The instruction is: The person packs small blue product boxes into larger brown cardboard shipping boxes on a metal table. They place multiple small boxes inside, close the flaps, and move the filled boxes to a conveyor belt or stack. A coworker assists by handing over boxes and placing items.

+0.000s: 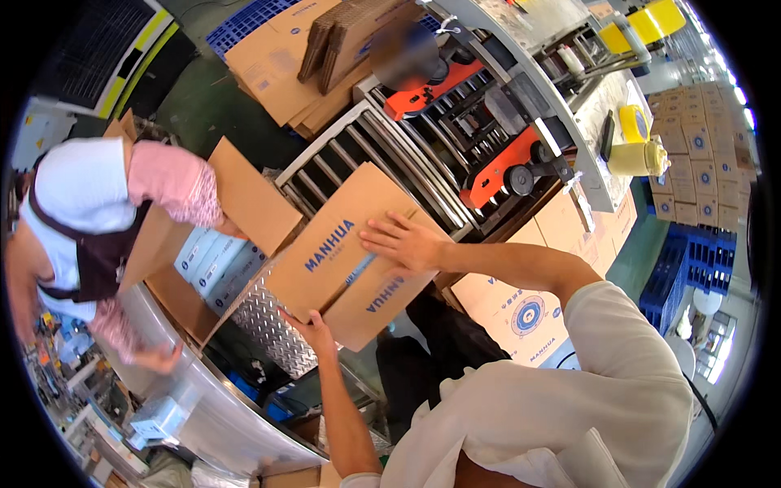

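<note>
A brown cardboard box (pixel 313 281) with blue print and a strip of tape along it is tilted in front of me, at the near end of the roller conveyor. My right hand (pixel 400 244) lies flat across its upper face, fingers spread. At the lower left edge, my left hand (pixel 316 332) grips the box between thumb and fingers; part of that grip is hidden. Just left stands a second carton (pixel 254 199) with its flaps up, holding several blue-and-white packs (pixel 213 264). A co-worker's hand (pixel 232 228) is at its flap.
The roller conveyor (pixel 342 159) leads to a sealing machine with red side parts (pixel 496 175). A co-worker (pixel 89 195) stands left, behind a curved steel table (pixel 211 423). Flat cardboard (pixel 272 69) lies beyond. A yellow tape roll (pixel 633 124), stacked cartons (pixel 691 154) and blue pallets (pixel 679 268) are right.
</note>
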Available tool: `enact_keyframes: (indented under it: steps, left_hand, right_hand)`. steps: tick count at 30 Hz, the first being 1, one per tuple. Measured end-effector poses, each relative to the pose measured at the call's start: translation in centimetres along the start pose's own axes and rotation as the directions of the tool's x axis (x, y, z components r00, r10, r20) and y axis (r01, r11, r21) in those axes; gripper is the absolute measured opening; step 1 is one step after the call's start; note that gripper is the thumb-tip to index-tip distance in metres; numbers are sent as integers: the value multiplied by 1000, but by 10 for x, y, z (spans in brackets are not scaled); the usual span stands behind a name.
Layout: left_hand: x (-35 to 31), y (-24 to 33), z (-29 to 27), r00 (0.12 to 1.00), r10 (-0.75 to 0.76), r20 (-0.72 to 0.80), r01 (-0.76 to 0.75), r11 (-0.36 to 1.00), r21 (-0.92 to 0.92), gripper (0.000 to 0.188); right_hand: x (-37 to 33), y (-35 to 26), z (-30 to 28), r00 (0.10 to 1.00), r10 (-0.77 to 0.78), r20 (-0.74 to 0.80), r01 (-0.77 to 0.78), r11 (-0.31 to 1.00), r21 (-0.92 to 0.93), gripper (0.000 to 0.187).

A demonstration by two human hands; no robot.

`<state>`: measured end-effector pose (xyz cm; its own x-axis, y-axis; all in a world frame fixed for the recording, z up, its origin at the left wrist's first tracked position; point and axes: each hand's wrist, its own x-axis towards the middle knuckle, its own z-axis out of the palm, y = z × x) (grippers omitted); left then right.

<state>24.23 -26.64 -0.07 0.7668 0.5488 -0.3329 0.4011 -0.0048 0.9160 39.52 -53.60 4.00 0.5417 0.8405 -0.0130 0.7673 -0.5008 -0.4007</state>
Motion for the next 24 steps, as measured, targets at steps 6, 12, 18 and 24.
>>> enact_keyframes:
  steps: [6,12,18,24]
  left_hand:
    - [-8,20,48,948,-315,37,311,904,-293,63]
    - [6,32,145,981,-170,90,184,967,-178,60]
    - [39,65,226,963,-85,254,95,995,-27,64]
    - [56,57,267,943,-166,288,159,986,48,69]
  right_hand:
    - [-12,23,-2,996,66,56,-66,998,-3,65]
    - [-43,107,-39,992,119,-40,-122,988,-89,54]
    - [-85,170,-68,957,201,-209,-226,968,-106,52]
    - [-119,127,-37,894,260,-365,-378,876,-300,53]
